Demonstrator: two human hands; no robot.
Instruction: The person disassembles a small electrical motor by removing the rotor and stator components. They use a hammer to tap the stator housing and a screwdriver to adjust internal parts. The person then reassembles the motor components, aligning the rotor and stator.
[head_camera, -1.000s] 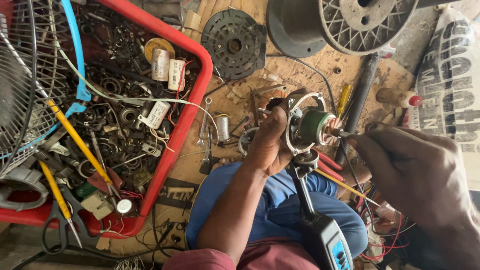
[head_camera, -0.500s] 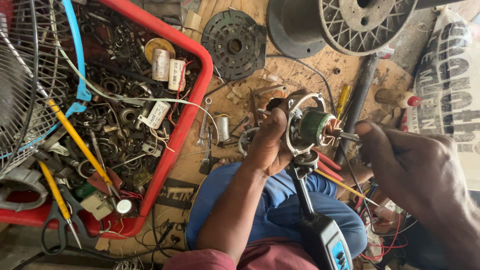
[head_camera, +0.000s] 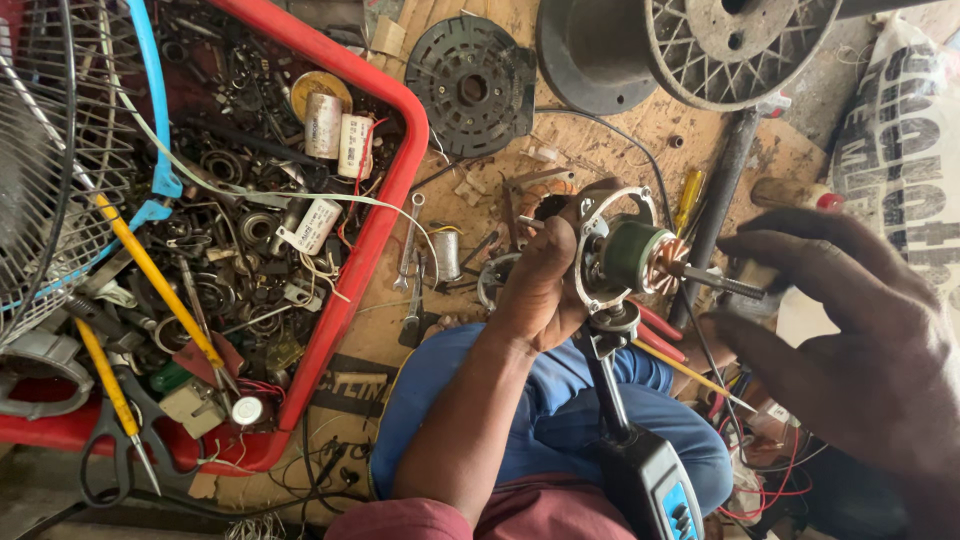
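Both hands work over the lap: the left hand (head_camera: 540, 285) is clamped around the round metal frame of a small motor armature (head_camera: 628, 258), holding it sideways above the blue-trousered knee (head_camera: 560, 420), while the right hand (head_camera: 850, 340) hovers open just off the free end of the shaft (head_camera: 722, 283), fingers spread and gripping nothing. The armature's green winding and copper commutator sit between the two hands, with the shaft pointing at the right palm. A one-handed hold looks like the main risk: if the left grip slackens, the armature could tip and drop onto the knee or the cluttered board, and the exposed shaft tip could jab the open right palm. Directly under the armature a dark tool with a blue-faced handle (head_camera: 650, 480) runs up from the lap, and red and yellow wires (head_camera: 680, 345) lie beside it, close enough to snag. Farther out on the wooden board (head_camera: 600, 140) lie a small spanner (head_camera: 410, 250), a yellow-handled screwdriver (head_camera: 686, 200) and a black ribbed disc (head_camera: 470, 85). Off to the left a red crate (head_camera: 350, 290) full of loose parts crowds the space, and a wire spool (head_camera: 740, 45) stands at the far edge.
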